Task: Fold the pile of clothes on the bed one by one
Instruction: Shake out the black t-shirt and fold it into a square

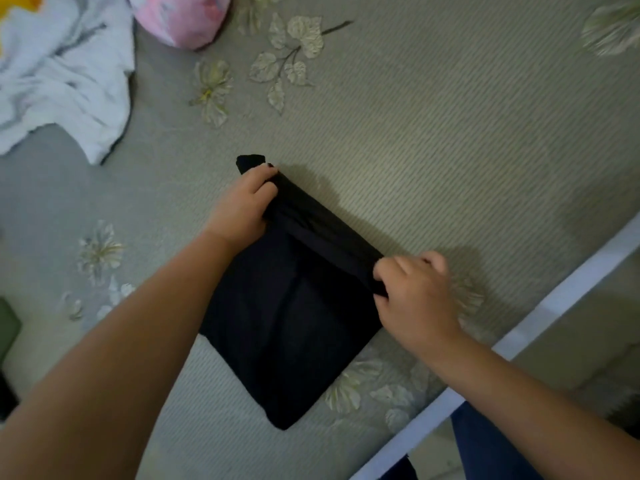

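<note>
A black garment [287,320] lies folded into a rough square on the bed, near its front edge. Its far edge is rolled or folded over into a thick band. My left hand [242,206] grips the left end of that band, fingers curled round the cloth. My right hand [415,292] pinches the right end of the same band. A crumpled white garment [59,74] lies at the top left. Beside it sits a pink bundle of cloth [183,19].
The bed sheet [433,133] is grey-green with pale leaf and flower prints. A white bed edge [540,317] runs diagonally across the lower right, with floor beyond it. A dark green object [7,327] shows at the left border.
</note>
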`<state>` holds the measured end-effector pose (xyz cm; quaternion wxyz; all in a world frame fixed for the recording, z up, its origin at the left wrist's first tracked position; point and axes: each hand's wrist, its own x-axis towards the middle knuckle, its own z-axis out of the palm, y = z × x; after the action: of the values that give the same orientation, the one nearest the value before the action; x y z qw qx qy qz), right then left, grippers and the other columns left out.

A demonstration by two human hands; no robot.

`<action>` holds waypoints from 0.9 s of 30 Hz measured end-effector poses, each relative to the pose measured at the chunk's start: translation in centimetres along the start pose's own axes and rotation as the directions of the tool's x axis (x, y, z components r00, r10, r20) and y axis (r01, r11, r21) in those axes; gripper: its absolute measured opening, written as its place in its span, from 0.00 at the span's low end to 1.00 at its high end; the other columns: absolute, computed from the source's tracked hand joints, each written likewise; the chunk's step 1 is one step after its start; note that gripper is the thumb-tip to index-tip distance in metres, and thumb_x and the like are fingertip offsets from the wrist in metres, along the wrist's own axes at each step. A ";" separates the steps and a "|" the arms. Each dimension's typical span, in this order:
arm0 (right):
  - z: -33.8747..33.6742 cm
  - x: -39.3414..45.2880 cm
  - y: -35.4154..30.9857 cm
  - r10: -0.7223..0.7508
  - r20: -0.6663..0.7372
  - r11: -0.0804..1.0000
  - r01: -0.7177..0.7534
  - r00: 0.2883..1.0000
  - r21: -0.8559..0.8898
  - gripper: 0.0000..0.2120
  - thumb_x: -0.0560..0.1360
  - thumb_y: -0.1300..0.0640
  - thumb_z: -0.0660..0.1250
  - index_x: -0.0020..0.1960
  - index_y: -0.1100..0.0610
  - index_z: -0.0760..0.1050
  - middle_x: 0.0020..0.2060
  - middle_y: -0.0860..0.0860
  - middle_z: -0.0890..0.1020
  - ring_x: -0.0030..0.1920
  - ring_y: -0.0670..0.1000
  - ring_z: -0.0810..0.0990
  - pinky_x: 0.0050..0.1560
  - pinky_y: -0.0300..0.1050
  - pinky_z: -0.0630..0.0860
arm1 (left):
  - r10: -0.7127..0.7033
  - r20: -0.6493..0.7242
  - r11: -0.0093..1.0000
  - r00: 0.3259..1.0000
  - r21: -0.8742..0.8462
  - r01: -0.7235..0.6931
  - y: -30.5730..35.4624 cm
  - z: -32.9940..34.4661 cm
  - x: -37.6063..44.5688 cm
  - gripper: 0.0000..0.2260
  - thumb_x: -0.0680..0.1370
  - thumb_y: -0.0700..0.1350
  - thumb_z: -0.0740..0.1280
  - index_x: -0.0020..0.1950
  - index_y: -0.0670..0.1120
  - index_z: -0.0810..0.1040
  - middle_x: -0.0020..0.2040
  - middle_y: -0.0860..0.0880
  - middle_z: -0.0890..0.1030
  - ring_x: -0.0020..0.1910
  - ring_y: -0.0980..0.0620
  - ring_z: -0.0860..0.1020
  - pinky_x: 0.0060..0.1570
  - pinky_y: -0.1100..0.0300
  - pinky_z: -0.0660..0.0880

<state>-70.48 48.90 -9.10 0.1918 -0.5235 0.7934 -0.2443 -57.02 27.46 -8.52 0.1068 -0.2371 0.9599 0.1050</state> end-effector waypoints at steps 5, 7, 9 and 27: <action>4.9 -6.6 -7.2 -0.117 0.048 0.992 0.119 0.992 -0.039 0.14 0.52 0.72 0.74 0.32 0.58 0.78 0.25 0.51 0.76 0.26 0.52 0.75 0.43 0.44 0.61 | 0.011 0.094 0.996 0.996 0.092 -0.020 -3.0 0.7 -10.5 0.11 0.62 0.22 0.70 0.42 0.29 0.77 0.54 0.23 0.73 0.55 0.21 0.70 0.49 0.31 0.68; 7.4 -9.2 -9.7 -0.153 0.046 0.987 0.155 0.987 -0.045 0.13 0.53 0.73 0.72 0.31 0.58 0.78 0.24 0.51 0.75 0.26 0.52 0.74 0.44 0.44 0.61 | -0.017 0.129 0.996 0.992 0.089 0.006 -3.8 1.7 -14.4 0.11 0.63 0.23 0.71 0.44 0.29 0.76 0.56 0.23 0.72 0.58 0.22 0.69 0.48 0.31 0.70; 10.1 -11.6 -11.9 -0.166 0.048 0.983 0.170 0.985 -0.071 0.11 0.56 0.72 0.70 0.30 0.57 0.77 0.24 0.50 0.74 0.25 0.51 0.73 0.44 0.45 0.62 | -0.042 0.148 0.996 0.988 0.084 0.030 -4.7 3.3 -17.7 0.13 0.64 0.25 0.72 0.46 0.29 0.77 0.59 0.25 0.71 0.59 0.24 0.69 0.48 0.33 0.71; 20.4 -15.1 -16.3 0.188 0.426 0.843 0.077 0.885 -0.533 0.43 0.52 0.31 0.74 0.59 0.56 0.77 0.59 0.54 0.79 0.60 0.55 0.77 0.58 0.56 0.73 | -0.010 0.362 0.963 0.932 0.254 -0.088 -5.4 14.8 -25.4 0.26 0.79 0.38 0.45 0.66 0.44 0.27 0.71 0.49 0.31 0.73 0.47 0.34 0.65 0.55 0.29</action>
<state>-41.32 53.61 -15.26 0.2284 -0.5747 0.7759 0.1245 -30.23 37.53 -16.95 0.3097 -0.1782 0.9338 0.0192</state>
